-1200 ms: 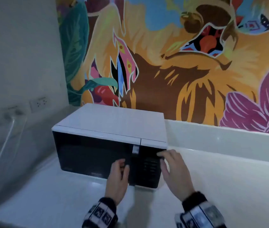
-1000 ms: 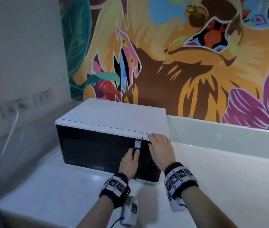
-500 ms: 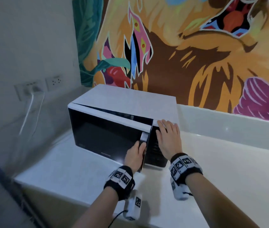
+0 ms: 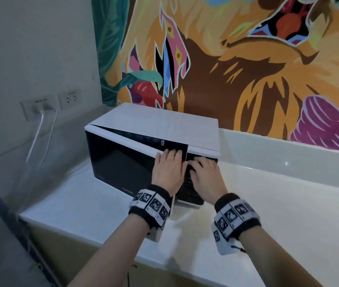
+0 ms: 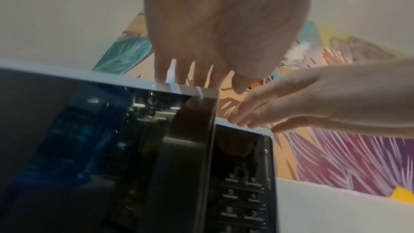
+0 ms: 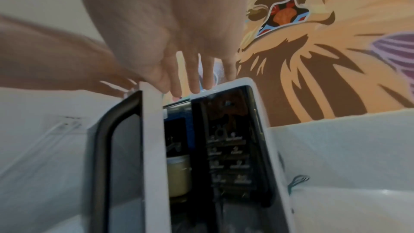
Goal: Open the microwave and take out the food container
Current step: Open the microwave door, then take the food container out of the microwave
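Note:
A white microwave [image 4: 156,121] with a black door [image 4: 119,162] stands on the white counter [image 4: 288,204]. The door hangs ajar, hinged at the left. My left hand [image 4: 167,166] holds the door's top right corner, with the fingers [image 5: 170,70] hooked over its upper edge. Just to its right, my right hand [image 4: 203,172] rests with straight fingers [image 6: 195,77] on the top of the control panel [image 6: 228,148]. Through the gap, the right wrist view shows a cream container [image 6: 178,174] inside. It is hidden in the head view.
Wall outlets [image 4: 69,99] with a plugged-in white cable [image 4: 40,125] are on the grey wall to the left. A painted mural [image 4: 247,69] rises behind a white ledge. The counter runs on to the right, and its front edge lies under my forearms.
My left hand has let go of the door handle and moved up to the door's top corner. The door has swung further out. My right hand stays on the control panel.

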Demonstrator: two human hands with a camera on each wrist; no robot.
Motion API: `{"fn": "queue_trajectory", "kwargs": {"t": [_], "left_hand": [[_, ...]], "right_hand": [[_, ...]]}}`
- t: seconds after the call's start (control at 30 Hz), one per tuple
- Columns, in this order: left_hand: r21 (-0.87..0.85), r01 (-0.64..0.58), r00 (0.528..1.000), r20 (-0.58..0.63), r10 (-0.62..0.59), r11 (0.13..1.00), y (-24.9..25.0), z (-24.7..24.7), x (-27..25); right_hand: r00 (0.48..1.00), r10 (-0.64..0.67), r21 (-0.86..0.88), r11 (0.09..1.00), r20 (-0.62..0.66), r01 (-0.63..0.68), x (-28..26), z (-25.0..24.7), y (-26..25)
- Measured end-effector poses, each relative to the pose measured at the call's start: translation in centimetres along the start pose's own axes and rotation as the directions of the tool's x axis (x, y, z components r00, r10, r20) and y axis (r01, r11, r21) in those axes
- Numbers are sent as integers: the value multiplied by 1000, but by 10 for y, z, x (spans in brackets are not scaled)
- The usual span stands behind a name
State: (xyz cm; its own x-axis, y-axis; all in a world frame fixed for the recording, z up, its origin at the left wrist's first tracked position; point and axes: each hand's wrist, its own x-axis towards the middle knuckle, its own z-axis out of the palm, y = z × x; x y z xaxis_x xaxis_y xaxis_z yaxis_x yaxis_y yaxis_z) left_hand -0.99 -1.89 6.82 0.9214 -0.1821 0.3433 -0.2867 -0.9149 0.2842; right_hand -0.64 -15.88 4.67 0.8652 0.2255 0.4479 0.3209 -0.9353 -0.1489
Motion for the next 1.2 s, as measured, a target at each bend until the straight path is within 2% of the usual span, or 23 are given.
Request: {"fn": "queue_trajectory", "kwargs": {"t": [0.07,0.13,0.23,0.33,0.43,0.57,0.7,0.87,0.9,0.93,1.0,1.07,1.1,1.17,1.2], "left_hand": [[10,1,999,39,-1,1000,-8,-1,-6],[11,16,1000,-27,-16,1000,-11,-11,-23],[41,110,985,-142,-103,993,-18,-28,-63],[104,240,956,-200,-216,965,-40,-48,-108],[238,416,907,-175,-382,878,-75,-65,-138],[353,550,835,-260,-485,757,-126,-77,-150],[322,667,743,-352,-570,672,-163,-75,-150],[198,730,661,-447,-603,654,-180,-66,-137],[181,721,664,-456,-592,669,-178,-61,-129],[176,688,691,-453,-563,704,-174,-53,-118],[162,539,803,-395,-446,826,-164,-30,-90],[142,327,920,-274,-281,934,-159,1,-51],[125,229,958,-206,-200,965,-160,17,-29],[41,118,991,-68,-115,992,-170,41,16],[-21,122,992,-8,-122,992,-177,51,38]], "right_hand": [[997,-20,92,996,77,13,-13,9,-8],[979,-18,137,990,201,-10,-21,23,-14],[942,-60,194,981,329,-6,-20,43,-21],[913,-91,250,968,397,-13,-11,63,-37],[891,-64,310,947,450,-89,-1,79,-56],[871,-33,367,914,490,-172,19,96,-74],[876,34,440,855,482,-275,38,109,-82],[860,190,544,705,473,-455,65,121,-78],[853,234,562,666,467,-490,72,125,-76],[844,284,581,623,456,-524,80,127,-75],[816,377,619,533,437,-577,96,134,-70],[766,461,657,412,448,-632,114,141,-67],[736,489,677,338,467,-654,123,148,-64],[666,514,675,206,541,-708,142,163,-58],[629,522,667,145,576,-731,151,172,-53]]}}
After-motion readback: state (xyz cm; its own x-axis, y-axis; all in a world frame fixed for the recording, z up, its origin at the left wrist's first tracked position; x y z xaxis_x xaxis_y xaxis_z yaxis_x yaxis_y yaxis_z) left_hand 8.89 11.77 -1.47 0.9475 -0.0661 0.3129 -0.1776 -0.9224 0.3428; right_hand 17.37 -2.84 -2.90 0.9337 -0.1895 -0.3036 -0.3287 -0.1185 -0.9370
